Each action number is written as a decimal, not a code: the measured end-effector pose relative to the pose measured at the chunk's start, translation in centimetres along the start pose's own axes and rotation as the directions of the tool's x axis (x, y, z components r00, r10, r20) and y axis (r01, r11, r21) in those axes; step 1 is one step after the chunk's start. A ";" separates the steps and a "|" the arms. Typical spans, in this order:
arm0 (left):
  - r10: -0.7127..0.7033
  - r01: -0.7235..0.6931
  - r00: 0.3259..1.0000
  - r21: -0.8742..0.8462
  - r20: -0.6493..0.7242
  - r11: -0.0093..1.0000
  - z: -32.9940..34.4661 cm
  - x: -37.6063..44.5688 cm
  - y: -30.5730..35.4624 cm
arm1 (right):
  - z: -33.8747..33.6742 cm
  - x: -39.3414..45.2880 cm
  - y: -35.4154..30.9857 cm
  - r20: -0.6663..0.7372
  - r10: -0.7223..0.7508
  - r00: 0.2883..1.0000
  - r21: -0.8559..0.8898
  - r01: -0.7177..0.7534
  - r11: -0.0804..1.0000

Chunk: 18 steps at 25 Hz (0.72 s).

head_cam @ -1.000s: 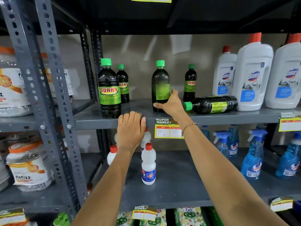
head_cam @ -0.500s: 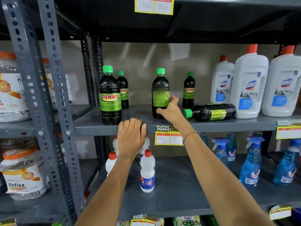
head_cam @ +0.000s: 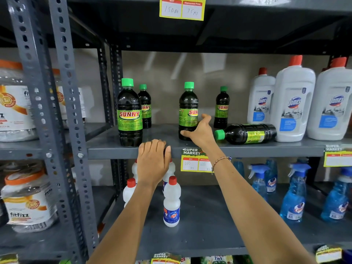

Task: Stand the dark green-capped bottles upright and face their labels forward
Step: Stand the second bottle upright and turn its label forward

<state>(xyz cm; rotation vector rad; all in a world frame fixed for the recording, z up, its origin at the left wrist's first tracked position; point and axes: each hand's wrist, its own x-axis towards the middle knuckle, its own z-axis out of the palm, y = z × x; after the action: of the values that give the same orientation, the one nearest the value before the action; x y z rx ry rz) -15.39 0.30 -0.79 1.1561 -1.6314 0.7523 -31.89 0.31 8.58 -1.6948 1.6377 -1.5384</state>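
Observation:
Several dark bottles with green caps sit on the grey middle shelf (head_cam: 190,152). The front left bottle (head_cam: 129,115) stands upright with its SUNNY label facing me. A smaller one (head_cam: 145,105) stands behind it. My right hand (head_cam: 200,131) grips the base of the middle bottle (head_cam: 188,107), whose label is turned partly to the right. Another small bottle (head_cam: 222,107) stands at the back. One bottle (head_cam: 247,134) lies on its side, cap pointing left. My left hand (head_cam: 153,161) rests flat on the shelf's front edge.
Large white Domex jugs (head_cam: 293,105) with red caps crowd the shelf's right end, touching the fallen bottle. Below are small white red-capped bottles (head_cam: 171,202) and blue spray bottles (head_cam: 294,197). Grey slotted uprights (head_cam: 62,111) stand at left, with plastic jars (head_cam: 26,202) beyond.
The middle bottle has turned under my right hand, so part of its SUNNY label now shows. The camera tilted upward slightly. My left hand stayed on the shelf edge.

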 end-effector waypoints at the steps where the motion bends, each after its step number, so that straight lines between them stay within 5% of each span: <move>1: -0.001 0.001 1.000 -0.001 0.003 1.000 0.0 0.0 0.0 | 0.1 -0.1 -0.1 -0.024 -0.012 1.000 -0.002 0.012 1.000; 7: -0.014 0.014 1.000 -0.012 0.020 1.000 -0.2 0.0 0.1 | -0.3 -0.2 -0.4 0.061 0.046 0.997 0.062 -0.049 0.997; 12: -0.016 0.017 1.000 -0.019 0.025 1.000 -0.3 0.0 0.1 | 0.2 -0.2 -0.2 -0.067 0.001 0.998 0.003 -0.001 1.000; 18: -0.020 0.021 0.999 -0.025 0.042 0.999 -0.2 0.0 0.0 | -0.1 -0.5 -0.3 0.022 0.015 1.000 0.008 -0.015 1.000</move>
<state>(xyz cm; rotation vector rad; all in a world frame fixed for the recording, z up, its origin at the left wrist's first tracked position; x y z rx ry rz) -15.35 0.50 -0.72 1.1754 -1.6565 0.6966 -31.72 0.88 8.70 -1.6856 1.6275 -1.5125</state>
